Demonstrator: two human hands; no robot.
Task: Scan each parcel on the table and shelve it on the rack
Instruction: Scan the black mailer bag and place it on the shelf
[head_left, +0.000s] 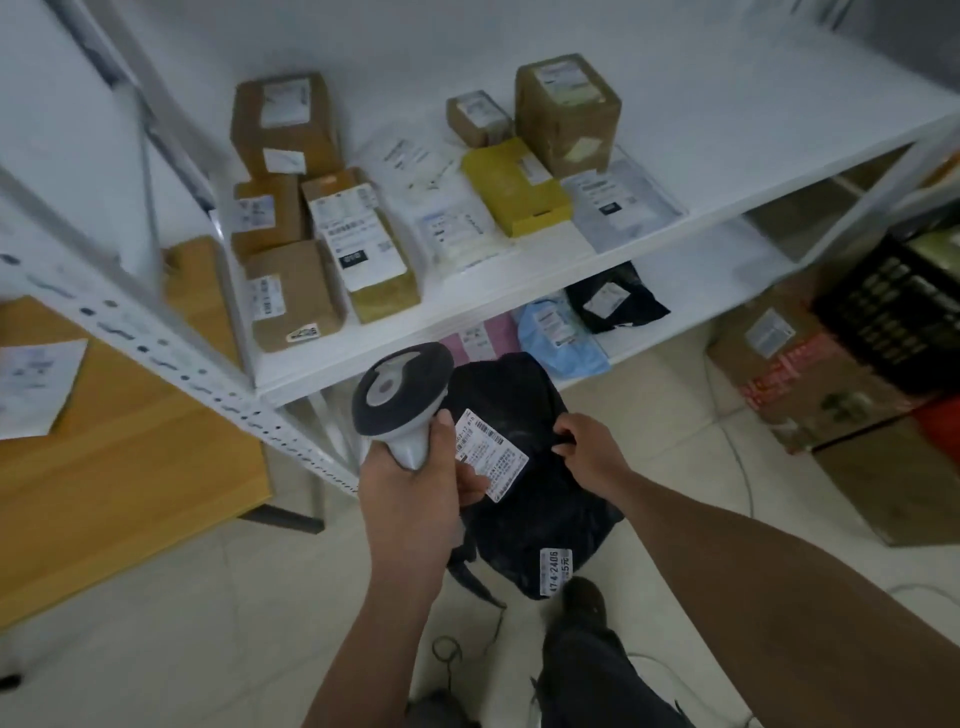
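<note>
Parcel work here centres on a soft black bag (519, 467), held in the air in front of the rack (467, 312), below its upper shelf and above the tiled floor. At the far left a wooden bench (130, 441) carries a loose paper sheet (36, 379). Next comes the left hand (415, 488), fingers curled round the grip of a scanner (400, 395) with a grey rounded head and smooth white handle; its thumb also presses the white shipping label (491, 454) on the bag. To the right, the right hand (587, 452) pinches a fold of the bag's crinkly plastic film.

Since the bag is limp and slick, held only by a pinch and a thumb, it could slip or sag, creasing the label so the barcode is hard to read. The upper shelf is crowded with stiff cardboard boxes (285, 208), a yellow carton (514, 192) and flat mailers, so a floppy bag pushed in could nudge its neighbours.
</note>
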